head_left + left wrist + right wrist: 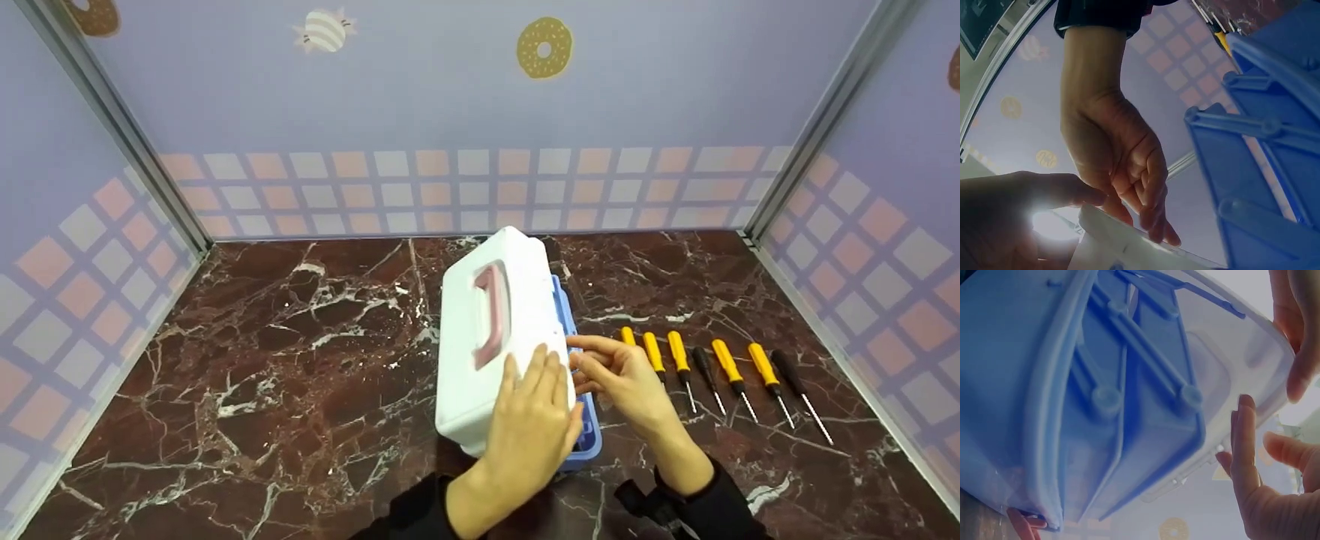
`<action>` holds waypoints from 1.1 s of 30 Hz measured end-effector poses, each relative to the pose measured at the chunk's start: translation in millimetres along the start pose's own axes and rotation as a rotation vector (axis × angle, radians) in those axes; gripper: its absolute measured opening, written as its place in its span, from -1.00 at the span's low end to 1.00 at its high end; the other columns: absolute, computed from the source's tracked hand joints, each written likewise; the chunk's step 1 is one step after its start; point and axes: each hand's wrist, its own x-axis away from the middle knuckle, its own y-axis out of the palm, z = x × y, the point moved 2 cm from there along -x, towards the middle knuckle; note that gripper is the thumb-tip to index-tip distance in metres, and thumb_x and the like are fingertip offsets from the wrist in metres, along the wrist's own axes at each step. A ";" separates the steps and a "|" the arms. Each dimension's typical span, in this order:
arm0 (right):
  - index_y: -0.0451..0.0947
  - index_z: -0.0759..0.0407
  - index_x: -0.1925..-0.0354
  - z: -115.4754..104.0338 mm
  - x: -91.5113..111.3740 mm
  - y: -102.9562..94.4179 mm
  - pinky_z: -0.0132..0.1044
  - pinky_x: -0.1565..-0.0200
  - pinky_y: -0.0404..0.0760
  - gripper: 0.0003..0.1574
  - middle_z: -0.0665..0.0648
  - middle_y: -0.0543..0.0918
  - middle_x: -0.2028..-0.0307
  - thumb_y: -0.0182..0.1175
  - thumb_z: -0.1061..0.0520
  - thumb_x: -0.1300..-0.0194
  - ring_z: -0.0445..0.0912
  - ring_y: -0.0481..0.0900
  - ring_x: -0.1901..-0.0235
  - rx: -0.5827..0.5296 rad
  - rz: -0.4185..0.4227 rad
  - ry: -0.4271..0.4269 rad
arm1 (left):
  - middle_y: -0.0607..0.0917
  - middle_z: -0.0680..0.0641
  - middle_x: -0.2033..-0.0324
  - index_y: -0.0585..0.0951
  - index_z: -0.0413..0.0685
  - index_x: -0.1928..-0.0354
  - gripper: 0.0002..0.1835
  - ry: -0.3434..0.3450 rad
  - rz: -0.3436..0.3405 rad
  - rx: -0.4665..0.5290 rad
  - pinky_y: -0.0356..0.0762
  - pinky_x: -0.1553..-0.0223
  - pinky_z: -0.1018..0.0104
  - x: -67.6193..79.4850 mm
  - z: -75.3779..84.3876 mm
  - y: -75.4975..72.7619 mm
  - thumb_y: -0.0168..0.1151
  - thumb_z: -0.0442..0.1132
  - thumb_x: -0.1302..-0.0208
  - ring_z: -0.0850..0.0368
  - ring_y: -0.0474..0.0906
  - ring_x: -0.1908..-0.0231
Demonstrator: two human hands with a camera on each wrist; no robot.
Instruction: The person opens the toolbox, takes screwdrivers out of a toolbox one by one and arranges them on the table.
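Observation:
A toolbox stands with its white lid (480,330) tilted partly open; a pink handle (493,315) is set in the lid. Inside, blue trays (1157,416) hang on hinged arms above the blue base (589,450). My left hand (529,420) holds the lid's near edge, fingers laid along its outer face and thumb by the rim. At the lid's right edge is my right hand (619,379), fingertips at the rim and thumb apart from the fingers in the right wrist view. The lid hides most of the trays in the head view.
Several screwdrivers with yellow handles (726,360) and black handles (703,364) lie in a row right of the box on the dark marbled table (300,397). Patterned walls (420,97) close off the back and both sides.

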 end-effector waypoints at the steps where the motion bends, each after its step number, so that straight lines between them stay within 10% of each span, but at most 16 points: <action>1: 0.31 0.60 -0.01 1.0 0.0 -1.1 -0.36 0.51 0.56 -0.56 0.09 0.64 0.46 0.05 0.32 -0.22 -0.14 0.59 0.55 0.010 0.019 0.012 | 0.55 -0.12 0.03 0.58 -0.18 0.11 -0.57 0.014 0.015 0.077 0.23 -0.08 -0.05 1.3 -0.9 1.0 0.13 0.01 -0.12 0.01 0.37 -0.08; 7: 0.39 0.55 0.05 4.2 -1.1 -4.8 -0.51 0.71 0.35 -0.58 0.10 0.60 0.56 0.15 0.32 -0.13 -0.20 0.48 0.70 0.048 0.067 0.065 | 0.38 -0.27 -0.10 0.49 -0.28 0.04 -0.58 -0.122 0.133 0.640 0.19 -0.12 0.02 10.9 -37.2 3.1 0.10 -0.09 -0.18 -0.08 0.27 -0.13; 12: 0.43 0.53 0.10 6.2 -0.3 -9.5 -0.46 0.71 0.37 -0.63 0.13 0.58 0.58 0.17 0.33 -0.11 -0.16 0.45 0.73 0.142 0.067 0.056 | 0.05 -0.29 -0.28 0.23 -0.26 -0.23 -0.35 -0.549 -0.068 0.816 0.06 -0.14 -0.11 22.0 -84.8 19.8 0.03 0.03 -0.22 -0.21 0.01 -0.24; 15: 0.46 0.52 0.12 9.6 1.7 -14.0 -0.40 0.68 0.45 -0.64 0.19 0.58 0.58 0.18 0.31 -0.11 -0.13 0.46 0.73 0.193 0.058 0.045 | 0.00 -0.36 -0.27 0.10 -0.31 -0.28 -0.25 -0.665 -0.165 0.940 0.00 -0.15 -0.14 30.1 -100.3 34.0 0.09 0.00 -0.19 -0.28 -0.01 -0.23; 26: 0.49 0.53 0.14 27.9 10.9 -25.0 -0.27 0.60 0.55 -0.65 0.22 0.60 0.59 0.15 0.26 -0.16 -0.11 0.51 0.70 0.404 0.021 0.092 | 0.09 -0.43 -0.22 0.24 -0.37 -0.20 -0.29 -0.647 -0.217 0.880 0.03 -0.12 -0.16 28.8 -89.3 53.3 0.17 -0.03 -0.13 -0.32 0.06 -0.20; 33: 0.65 0.29 0.30 37.8 12.1 -22.6 -0.34 0.52 0.51 -0.83 0.15 0.66 0.47 0.16 0.28 -0.12 -0.15 0.55 0.60 0.808 0.094 0.000 | 0.13 -0.42 -0.21 0.29 -0.35 -0.18 -0.29 -0.617 -0.216 0.768 0.20 -0.05 -0.13 24.6 -77.4 56.8 0.19 0.01 -0.10 -0.33 0.19 -0.13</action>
